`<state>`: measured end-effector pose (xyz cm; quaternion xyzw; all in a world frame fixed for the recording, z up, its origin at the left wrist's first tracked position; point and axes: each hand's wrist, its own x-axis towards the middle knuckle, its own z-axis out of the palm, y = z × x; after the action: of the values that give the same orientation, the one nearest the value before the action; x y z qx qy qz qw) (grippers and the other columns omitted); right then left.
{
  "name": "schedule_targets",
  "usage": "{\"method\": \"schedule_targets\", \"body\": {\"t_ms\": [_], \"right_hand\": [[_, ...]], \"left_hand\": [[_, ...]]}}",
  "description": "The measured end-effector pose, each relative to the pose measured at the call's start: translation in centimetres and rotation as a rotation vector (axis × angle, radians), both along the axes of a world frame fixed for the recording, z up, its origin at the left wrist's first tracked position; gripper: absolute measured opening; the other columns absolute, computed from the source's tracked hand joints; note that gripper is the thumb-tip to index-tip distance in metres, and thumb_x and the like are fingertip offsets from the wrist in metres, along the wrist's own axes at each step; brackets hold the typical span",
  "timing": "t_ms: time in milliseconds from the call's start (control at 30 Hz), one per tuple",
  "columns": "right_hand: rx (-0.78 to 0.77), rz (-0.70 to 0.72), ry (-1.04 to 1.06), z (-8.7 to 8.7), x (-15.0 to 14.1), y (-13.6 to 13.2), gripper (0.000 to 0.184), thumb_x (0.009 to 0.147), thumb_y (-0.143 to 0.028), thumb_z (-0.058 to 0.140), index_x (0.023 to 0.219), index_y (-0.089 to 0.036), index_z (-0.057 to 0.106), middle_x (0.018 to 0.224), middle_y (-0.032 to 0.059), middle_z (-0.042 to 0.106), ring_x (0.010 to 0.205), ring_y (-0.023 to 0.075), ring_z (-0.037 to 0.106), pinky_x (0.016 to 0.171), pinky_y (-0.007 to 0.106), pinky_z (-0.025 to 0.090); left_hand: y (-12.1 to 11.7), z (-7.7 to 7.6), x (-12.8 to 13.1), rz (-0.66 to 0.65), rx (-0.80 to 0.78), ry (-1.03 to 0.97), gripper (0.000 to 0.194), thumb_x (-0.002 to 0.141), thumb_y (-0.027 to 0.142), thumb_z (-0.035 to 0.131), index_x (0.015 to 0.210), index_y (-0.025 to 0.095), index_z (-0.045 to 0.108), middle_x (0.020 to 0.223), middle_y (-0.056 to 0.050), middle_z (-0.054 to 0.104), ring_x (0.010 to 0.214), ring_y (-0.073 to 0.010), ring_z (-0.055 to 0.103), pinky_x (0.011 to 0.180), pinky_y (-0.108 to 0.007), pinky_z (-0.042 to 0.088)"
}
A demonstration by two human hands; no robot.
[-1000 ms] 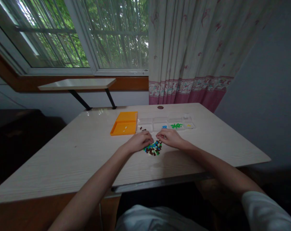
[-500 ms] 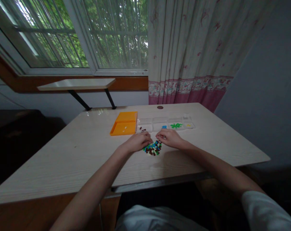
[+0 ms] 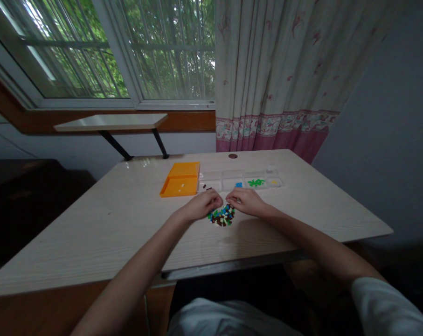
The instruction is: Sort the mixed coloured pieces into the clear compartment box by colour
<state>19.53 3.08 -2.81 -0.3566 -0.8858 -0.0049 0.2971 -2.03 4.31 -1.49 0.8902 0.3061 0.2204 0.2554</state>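
Clear trays [image 3: 213, 183] hold some pieces [image 3: 256, 182]; a mixed pile [image 3: 221, 217] remains toward the surface's [image 3: 134, 233] front edge; whether the fingers [image 3: 217, 201] clamp anything, one cannot tell.

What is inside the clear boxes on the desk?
Left to right: brown pieces, blue pieces, green pieces and yellow pieces. The left hand and right hand cover part of the first two boxes; anything behind the hands cannot be seen.

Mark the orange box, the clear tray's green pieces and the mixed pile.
Orange box [image 3: 185, 169]: head view, back half.
Green pieces [image 3: 256, 182]: head view, cluster's middle.
Mixed pile [image 3: 222, 216]: head view, pile's middle.
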Motion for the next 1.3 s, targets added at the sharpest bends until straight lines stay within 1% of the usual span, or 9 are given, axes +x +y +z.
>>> {"method": "schedule_targets", "body": {"t_ms": [67, 167, 267, 400, 667, 800, 967, 1133, 1300], "right_hand": [[0.035, 0.012, 0.025, 0.0, -0.1, -0.2, 0.012, 0.082, -0.024, 0.055, 0.085, -0.018, 0.065, 0.073, 0.0019, 0.063, 0.063, 0.0102, 0.056, 0.058, 0.020, 0.037], [0.107, 0.013, 0.082, -0.1, -0.4, -0.4, 0.015, 0.083, -0.028, 0.054, 0.088, -0.018, 0.064, 0.073, 0.0020, 0.063, 0.063, 0.0102, 0.056, 0.059, 0.020, 0.038], [0.172, -0.015, 0.152, -0.1, -0.7, -0.4, 0.017, 0.084, -0.032, 0.054, 0.087, -0.017, 0.063, 0.071, 0.0019, 0.063, 0.061, 0.0098, 0.056, 0.059, 0.020, 0.039], [0.228, -0.022, 0.195, -0.3, -0.8, -0.3, 0.018, 0.084, -0.033, 0.053, 0.085, -0.018, 0.063, 0.067, 0.0012, 0.062, 0.059, 0.0097, 0.056, 0.059, 0.020, 0.039], [0.208, 0.004, 0.191, -0.4, -0.8, -0.3, 0.015, 0.084, -0.029, 0.053, 0.084, -0.018, 0.063, 0.072, 0.0024, 0.063, 0.064, 0.0105, 0.056, 0.062, 0.021, 0.041], [0.215, 0.012, 0.193, -0.4, -0.8, -0.3, 0.014, 0.084, -0.027, 0.053, 0.084, -0.018, 0.063, 0.072, 0.0023, 0.063, 0.064, 0.0103, 0.056, 0.061, 0.021, 0.041], [0.187, 0.008, 0.168, -0.2, -0.7, -0.4, 0.015, 0.085, -0.027, 0.051, 0.084, -0.019, 0.063, 0.075, 0.0035, 0.064, 0.066, 0.0112, 0.057, 0.062, 0.022, 0.041], [0.184, -0.011, 0.165, -0.1, -0.8, -0.5, 0.015, 0.084, -0.026, 0.051, 0.083, -0.019, 0.064, 0.073, 0.0035, 0.064, 0.065, 0.0115, 0.057, 0.062, 0.022, 0.041], [0.189, -0.034, 0.160, -0.2, -0.8, -0.5, 0.015, 0.083, -0.028, 0.052, 0.081, -0.019, 0.064, 0.073, 0.0033, 0.065, 0.064, 0.0114, 0.057, 0.061, 0.022, 0.040]], "left_hand": [[-0.1, -0.1, 0.7, 0.106, -0.139, -0.166, 0.026, 0.080, 0.034, 0.051, 0.083, 0.011, 0.061, 0.074, -0.004, 0.054, 0.066, -0.0116, 0.048, 0.059, -0.022, 0.037], [-0.3, -0.2, 1.5, 0.219, -0.433, -0.360, 0.037, 0.072, 0.046, 0.058, 0.079, 0.010, 0.060, 0.057, 0.002, 0.048, 0.049, -0.0070, 0.038, 0.046, -0.019, 0.027], [-0.3, -0.3, 1.9, 0.242, -0.662, -0.469, 0.045, 0.062, 0.052, 0.066, 0.076, 0.010, 0.059, 0.045, 0.007, 0.037, 0.040, -0.0042, 0.028, 0.041, -0.018, 0.018], [-0.3, -0.4, 2.0, 0.226, -0.779, -0.574, 0.045, 0.055, 0.049, 0.072, 0.073, 0.010, 0.060, 0.043, 0.007, 0.039, 0.038, -0.0033, 0.027, 0.039, -0.018, 0.015], [-0.4, -0.2, 2.1, 0.280, -0.782, -0.607, 0.039, 0.053, 0.042, 0.075, 0.070, 0.008, 0.065, 0.042, 0.006, 0.041, 0.039, -0.0026, 0.026, 0.040, -0.018, 0.015], [-0.6, 0.2, 2.2, 0.286, -0.756, -0.608, 0.037, 0.050, 0.040, 0.076, 0.067, 0.009, 0.066, 0.044, 0.005, 0.047, 0.043, -0.0044, 0.035, 0.042, -0.018, 0.023], [-0.3, -0.1, 2.1, 0.298, -0.666, -0.580, 0.037, 0.050, 0.041, 0.076, 0.068, 0.009, 0.068, 0.058, -0.002, 0.060, 0.055, -0.0088, 0.048, 0.052, -0.020, 0.036], [0.1, -0.4, 2.0, 0.307, -0.577, -0.519, 0.036, 0.052, 0.042, 0.073, 0.069, 0.009, 0.068, 0.056, -0.001, 0.059, 0.052, -0.0081, 0.046, 0.050, -0.020, 0.035], [-0.2, 0.2, 2.1, 0.316, -0.541, -0.503, 0.032, 0.055, 0.039, 0.072, 0.067, 0.009, 0.067, 0.059, -0.002, 0.061, 0.054, -0.0093, 0.049, 0.053, -0.021, 0.038]]}}
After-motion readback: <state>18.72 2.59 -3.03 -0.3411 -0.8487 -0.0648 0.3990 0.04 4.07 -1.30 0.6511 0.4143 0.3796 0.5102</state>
